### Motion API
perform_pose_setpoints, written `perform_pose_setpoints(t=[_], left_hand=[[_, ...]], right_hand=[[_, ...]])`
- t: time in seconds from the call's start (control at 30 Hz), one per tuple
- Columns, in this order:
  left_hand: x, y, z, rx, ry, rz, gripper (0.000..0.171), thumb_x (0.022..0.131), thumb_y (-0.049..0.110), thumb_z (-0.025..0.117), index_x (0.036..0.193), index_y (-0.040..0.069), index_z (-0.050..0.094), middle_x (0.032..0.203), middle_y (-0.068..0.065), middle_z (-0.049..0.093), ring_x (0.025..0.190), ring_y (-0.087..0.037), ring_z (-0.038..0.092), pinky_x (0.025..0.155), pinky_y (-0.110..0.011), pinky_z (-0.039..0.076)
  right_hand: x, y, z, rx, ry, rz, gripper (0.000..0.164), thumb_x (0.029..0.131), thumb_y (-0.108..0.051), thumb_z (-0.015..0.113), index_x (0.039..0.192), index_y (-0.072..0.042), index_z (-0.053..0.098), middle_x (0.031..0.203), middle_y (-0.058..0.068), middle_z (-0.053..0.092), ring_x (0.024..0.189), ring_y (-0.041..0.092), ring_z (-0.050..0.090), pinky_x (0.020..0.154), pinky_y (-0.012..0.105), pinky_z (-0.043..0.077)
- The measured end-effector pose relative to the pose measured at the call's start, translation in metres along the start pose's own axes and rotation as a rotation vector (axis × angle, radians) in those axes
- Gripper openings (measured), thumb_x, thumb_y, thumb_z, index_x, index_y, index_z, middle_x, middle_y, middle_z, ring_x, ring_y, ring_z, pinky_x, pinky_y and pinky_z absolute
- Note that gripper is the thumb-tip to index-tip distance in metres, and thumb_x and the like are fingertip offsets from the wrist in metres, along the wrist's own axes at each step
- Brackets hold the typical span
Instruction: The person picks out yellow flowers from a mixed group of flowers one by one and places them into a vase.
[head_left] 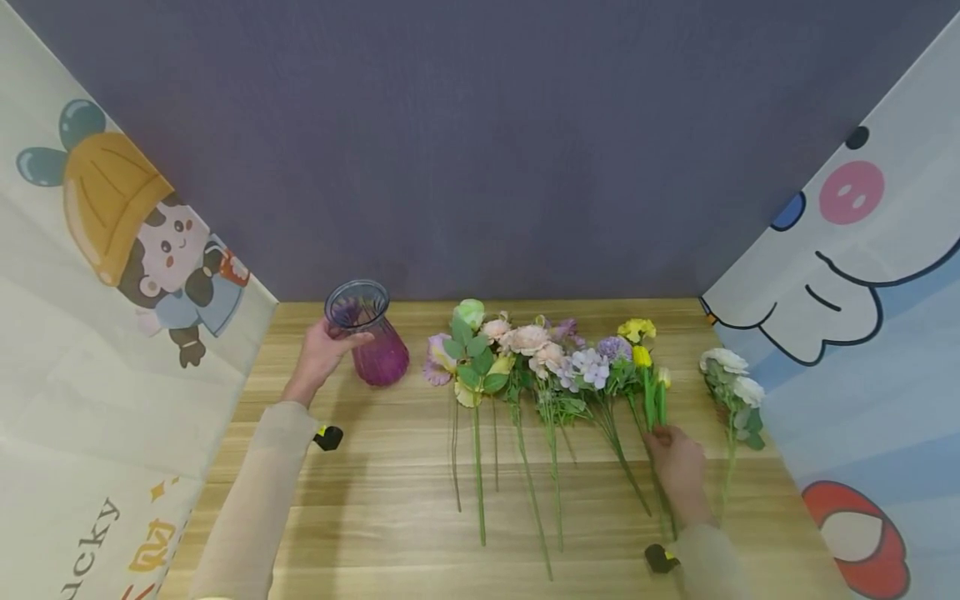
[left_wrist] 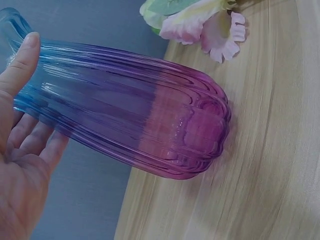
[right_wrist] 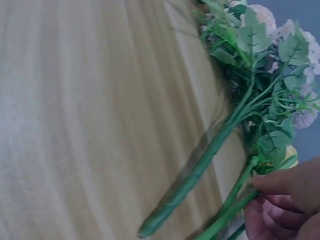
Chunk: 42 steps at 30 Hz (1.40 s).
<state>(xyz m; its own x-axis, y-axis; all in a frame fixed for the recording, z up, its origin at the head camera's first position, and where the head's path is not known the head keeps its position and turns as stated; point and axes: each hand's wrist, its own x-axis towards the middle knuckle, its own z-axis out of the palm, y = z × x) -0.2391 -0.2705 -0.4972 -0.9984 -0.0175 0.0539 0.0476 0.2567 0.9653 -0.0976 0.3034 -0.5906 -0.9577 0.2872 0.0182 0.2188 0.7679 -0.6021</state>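
Observation:
A ribbed glass vase (head_left: 380,354), blue at the neck and purple-pink at the base, stands at the back left of the table. My left hand (head_left: 324,354) grips it below the flared rim, thumb on the near side and fingers round the other, as the left wrist view also shows. At the right, my right hand (head_left: 678,467) pinches a green stem (right_wrist: 227,215) between thumb and fingers. Yellow tulips (head_left: 643,358) top the stems at that hand. Beside them lies a bunch with a purple ball-shaped bloom (head_left: 614,348), its thick stem apart from the fingers.
Pink flowers (head_left: 527,339) and a green-white rose (head_left: 470,312) lie in a row across the middle, stems toward me. White flowers (head_left: 726,362) lie by the right wall. A dark panel (head_left: 480,150) closes the back; printed curtains flank both sides.

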Motion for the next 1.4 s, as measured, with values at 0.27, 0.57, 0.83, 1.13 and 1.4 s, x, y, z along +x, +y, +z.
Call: perform_pose_setpoints(t=[0.27, 0.57, 0.83, 1.13, 1.4], left_hand=[[0.000, 0.000, 0.000, 0.033, 0.012, -0.005, 0.065, 0.080, 0.027, 0.083, 0.132, 0.002, 0.054, 0.128, -0.022, 0.062, 0.102, -0.007, 0.064, 0.086, -0.019, 0.055], [-0.007, 0.017, 0.002, 0.039, -0.014, -0.041, 0.064, 0.083, 0.023, 0.081, 0.135, 0.001, 0.052, 0.129, -0.022, 0.062, 0.104, -0.008, 0.064, 0.089, -0.020, 0.054], [-0.010, 0.026, 0.002, 0.047, -0.016, -0.048, 0.063, 0.084, 0.021, 0.080, 0.136, -0.001, 0.051, 0.130, -0.023, 0.060, 0.106, -0.009, 0.063, 0.090, -0.021, 0.054], [-0.001, 0.001, 0.000, 0.052, 0.006, -0.039, 0.068, 0.080, 0.031, 0.082, 0.135, 0.004, 0.052, 0.128, -0.019, 0.063, 0.104, -0.007, 0.064, 0.089, -0.021, 0.055], [-0.001, 0.001, 0.001, 0.070, 0.023, -0.034, 0.068, 0.079, 0.034, 0.083, 0.133, 0.005, 0.054, 0.127, -0.018, 0.064, 0.105, -0.012, 0.064, 0.090, -0.024, 0.055]], right_hand=[[0.005, -0.008, -0.009, 0.041, 0.027, 0.007, 0.026, 0.095, -0.016, 0.065, 0.107, 0.006, 0.066, 0.097, 0.025, 0.071, 0.071, 0.029, 0.068, 0.053, 0.031, 0.056], [0.011, -0.028, -0.022, 0.123, 0.052, 0.008, 0.025, 0.097, -0.017, 0.063, 0.111, 0.004, 0.066, 0.096, 0.021, 0.071, 0.063, 0.012, 0.060, 0.048, 0.021, 0.049], [0.017, -0.051, -0.034, 0.219, 0.143, -0.015, 0.026, 0.096, -0.019, 0.066, 0.108, 0.003, 0.068, 0.095, 0.019, 0.072, 0.064, 0.016, 0.066, 0.050, 0.014, 0.050], [0.027, -0.080, -0.046, 0.331, 0.166, -0.032, 0.029, 0.095, -0.022, 0.067, 0.113, 0.001, 0.067, 0.101, 0.019, 0.072, 0.066, 0.005, 0.066, 0.055, 0.013, 0.053], [0.033, -0.105, -0.051, 0.396, 0.211, -0.129, 0.024, 0.094, -0.017, 0.068, 0.108, 0.002, 0.066, 0.092, 0.015, 0.070, 0.061, -0.005, 0.060, 0.054, 0.014, 0.053]])
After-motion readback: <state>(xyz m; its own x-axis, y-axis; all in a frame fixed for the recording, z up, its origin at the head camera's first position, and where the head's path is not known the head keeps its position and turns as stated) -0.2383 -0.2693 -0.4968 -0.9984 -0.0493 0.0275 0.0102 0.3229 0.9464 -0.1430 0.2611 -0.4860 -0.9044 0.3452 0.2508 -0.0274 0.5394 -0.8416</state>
